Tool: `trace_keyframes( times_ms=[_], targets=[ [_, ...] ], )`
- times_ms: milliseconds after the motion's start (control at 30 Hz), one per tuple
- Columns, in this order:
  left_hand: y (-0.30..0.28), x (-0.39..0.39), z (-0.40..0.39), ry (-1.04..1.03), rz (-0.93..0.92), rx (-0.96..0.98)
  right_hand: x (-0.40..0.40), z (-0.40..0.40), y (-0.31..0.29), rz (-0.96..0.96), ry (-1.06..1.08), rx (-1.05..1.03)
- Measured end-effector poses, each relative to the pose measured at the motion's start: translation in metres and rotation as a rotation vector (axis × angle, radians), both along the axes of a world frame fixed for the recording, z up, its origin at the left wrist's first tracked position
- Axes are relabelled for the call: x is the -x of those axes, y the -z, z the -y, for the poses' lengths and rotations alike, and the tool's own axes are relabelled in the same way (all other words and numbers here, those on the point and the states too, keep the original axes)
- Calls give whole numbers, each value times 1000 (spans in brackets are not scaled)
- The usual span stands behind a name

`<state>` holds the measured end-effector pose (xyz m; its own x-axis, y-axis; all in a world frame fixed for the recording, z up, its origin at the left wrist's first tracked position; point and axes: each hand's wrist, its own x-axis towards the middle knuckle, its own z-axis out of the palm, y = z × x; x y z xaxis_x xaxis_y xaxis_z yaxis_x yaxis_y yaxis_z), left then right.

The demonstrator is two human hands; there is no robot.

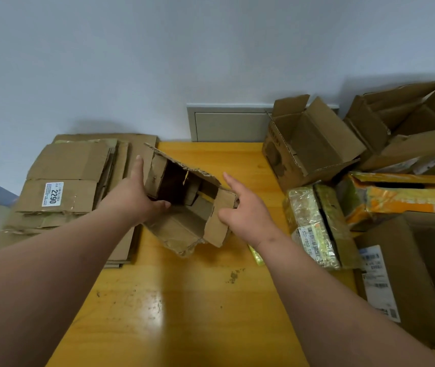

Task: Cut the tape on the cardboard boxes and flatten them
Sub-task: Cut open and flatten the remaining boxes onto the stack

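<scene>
A small worn cardboard box (182, 223) lies on its side in the middle of the yellow wooden table (198, 300), open end toward me, flaps splayed and torn. My left hand (137, 194) holds its left side, fingers straight along the outer wall and thumb hooked inside the opening. My right hand (245, 207) is at the right flap, index finger straight, thumb touching the flap's edge. A stack of flattened boxes (73, 186) lies at the table's left. A yellow-green object (256, 254), possibly a cutter, lies under my right wrist.
Unflattened boxes crowd the right side: an open brown box (309, 147), a yellow tape-wrapped box (314, 226), an orange-printed box (401, 197), a large open box (409, 120) behind, and a labelled one (409, 282) at the right edge. A grey wall panel (227, 123) sits behind the table.
</scene>
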<state>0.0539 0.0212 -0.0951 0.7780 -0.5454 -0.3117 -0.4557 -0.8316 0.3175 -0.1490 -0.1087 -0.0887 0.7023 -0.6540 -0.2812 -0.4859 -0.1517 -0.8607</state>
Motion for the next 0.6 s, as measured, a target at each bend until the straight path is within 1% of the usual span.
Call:
trace_keyframes(
  times_ms=[133,233,300,367,433,500,533,600],
  targets=[
    [5,-5,-2,36,58,-100,0,-4,5,-21,21,-49],
    [7,-7,2,23,61,-95,-1,-7,9,6,64,-76],
    [9,-7,4,24,25,-15,-4,-6,10,17,80,-75],
    [8,-9,4,-38,-63,108,-4,-4,8,19,85,-84],
    [4,-13,1,-202,-213,272,-2,-1,8,38,120,-116],
    [-4,-17,0,-381,-363,414,0,-2,7,53,136,-106],
    [-8,-19,0,-427,-405,454,0,-4,7,48,126,-79],
    [-15,-21,1,-449,-444,493,0,-12,9,24,75,-3]
  ],
)
